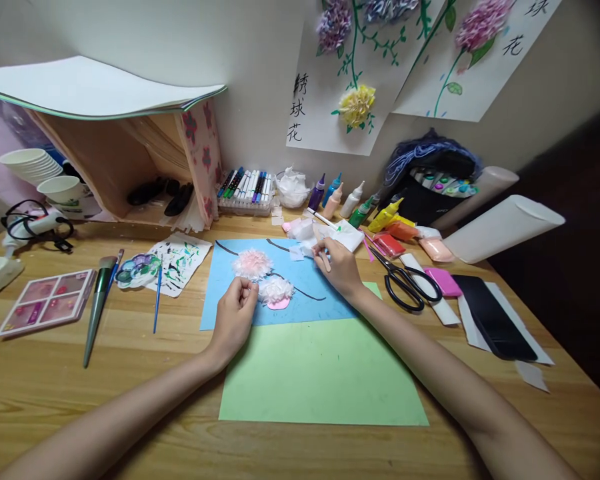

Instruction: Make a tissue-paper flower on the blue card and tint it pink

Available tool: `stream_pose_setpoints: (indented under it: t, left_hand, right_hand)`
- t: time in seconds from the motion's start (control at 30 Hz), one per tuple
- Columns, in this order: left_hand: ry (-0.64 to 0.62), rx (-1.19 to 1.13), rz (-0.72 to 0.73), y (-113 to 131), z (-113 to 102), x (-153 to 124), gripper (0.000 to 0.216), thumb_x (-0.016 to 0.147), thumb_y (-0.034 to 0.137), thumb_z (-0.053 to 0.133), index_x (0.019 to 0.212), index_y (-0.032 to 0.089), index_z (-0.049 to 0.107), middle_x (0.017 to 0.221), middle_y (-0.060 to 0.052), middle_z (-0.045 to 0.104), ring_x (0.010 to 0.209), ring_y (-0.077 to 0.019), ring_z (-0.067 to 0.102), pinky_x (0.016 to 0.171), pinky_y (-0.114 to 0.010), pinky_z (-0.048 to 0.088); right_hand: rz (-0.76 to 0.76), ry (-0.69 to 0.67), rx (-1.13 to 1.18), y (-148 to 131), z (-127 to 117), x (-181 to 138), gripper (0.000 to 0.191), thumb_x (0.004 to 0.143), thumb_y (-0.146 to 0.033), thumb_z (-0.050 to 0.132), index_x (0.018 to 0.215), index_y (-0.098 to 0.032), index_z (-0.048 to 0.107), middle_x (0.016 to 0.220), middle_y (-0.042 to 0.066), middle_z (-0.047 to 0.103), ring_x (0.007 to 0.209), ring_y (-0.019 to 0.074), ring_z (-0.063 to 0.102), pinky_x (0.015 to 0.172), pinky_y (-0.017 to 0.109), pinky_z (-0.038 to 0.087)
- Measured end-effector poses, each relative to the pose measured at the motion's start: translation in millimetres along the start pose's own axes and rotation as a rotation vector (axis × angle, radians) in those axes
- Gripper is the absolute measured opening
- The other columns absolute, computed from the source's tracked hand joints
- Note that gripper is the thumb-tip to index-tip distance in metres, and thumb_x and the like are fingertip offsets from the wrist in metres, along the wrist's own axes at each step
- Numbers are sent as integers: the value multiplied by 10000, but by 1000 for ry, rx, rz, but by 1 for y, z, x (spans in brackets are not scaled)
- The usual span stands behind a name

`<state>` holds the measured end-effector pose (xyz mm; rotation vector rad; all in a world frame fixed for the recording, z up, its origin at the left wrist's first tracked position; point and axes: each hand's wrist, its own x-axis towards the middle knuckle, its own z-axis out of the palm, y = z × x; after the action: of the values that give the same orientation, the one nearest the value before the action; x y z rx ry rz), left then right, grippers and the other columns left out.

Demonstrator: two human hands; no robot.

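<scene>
A sheet of blue paper point(211, 293) lies on the table, with dark curved lines drawn on it. Fixed near its left middle are a pink ruffled paper flower point(253, 264) and, lower right, a white one point(276, 289). A flat pink piece point(279, 304) peeks out below the white flower. My left hand point(234, 317) is closed in a pinch just left of the white flower; whatever its fingers hold is hidden. My right hand point(341, 268) grips a wooden craft stick point(325, 259) beside crumpled white tissue paper point(347, 235) at the sheet's upper right.
Green paper point(325, 380) lies in front of the blue sheet. Black scissors point(405, 283), clay packets point(390, 245) and a phone point(495, 317) are on the right. Paint bottles point(361, 212) and markers point(247, 187) line the back. Brushes point(100, 300) and a palette box point(47, 303) sit left.
</scene>
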<state>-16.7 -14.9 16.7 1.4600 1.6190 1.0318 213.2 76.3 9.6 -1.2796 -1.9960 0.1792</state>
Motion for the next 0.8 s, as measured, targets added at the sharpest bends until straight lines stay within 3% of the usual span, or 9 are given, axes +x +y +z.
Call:
stream_pose_setpoints:
  t: [0.2, 0.4, 0.6, 0.67, 0.8]
  left_hand:
    - [1, -43, -3, 0, -1, 1, 261, 872, 439, 457, 760, 204, 462, 592, 53, 376, 559, -115, 370, 529, -231, 281]
    - [14, -72, -6, 1, 0, 0, 248, 878, 414, 465, 763, 194, 467, 603, 55, 373, 562, -99, 363, 527, -217, 282]
    - [-60, 41, 164, 7, -7, -13, 274, 820, 405, 578, 982, 184, 588, 593, 69, 364, 553, -87, 391, 570, -209, 321]
    - [-121, 74, 202, 6, -9, -19, 321, 802, 402, 606, 1043, 189, 608, 575, 74, 370, 533, -82, 393, 566, -209, 322]
    - [-177, 80, 151, 1, -10, -27, 236, 850, 388, 542, 875, 185, 660, 524, 70, 383, 494, -74, 375, 526, -210, 289]
  right_hand:
    - [202, 152, 336, -18, -19, -2, 111, 803, -263, 609, 788, -207, 514, 809, 36, 650, 782, 185, 630, 729, 319, 480]
    - [397, 79, 699, -35, -31, -3, 256, 714, -304, 725, 749, -202, 493, 755, 19, 656, 730, 162, 643, 662, 280, 489]
    - [324, -317, 844, -62, -25, -28, 229, 763, -292, 693, 750, -195, 486, 747, 13, 657, 710, 139, 639, 680, 264, 493]
    - [294, -377, 832, -69, -20, -38, 193, 782, -280, 674, 762, -194, 502, 780, 18, 652, 754, 142, 641, 694, 259, 492]
    - [146, -378, 763, -72, -14, -52, 132, 825, -297, 622, 802, -193, 543, 803, 31, 656, 755, 149, 637, 680, 261, 479]
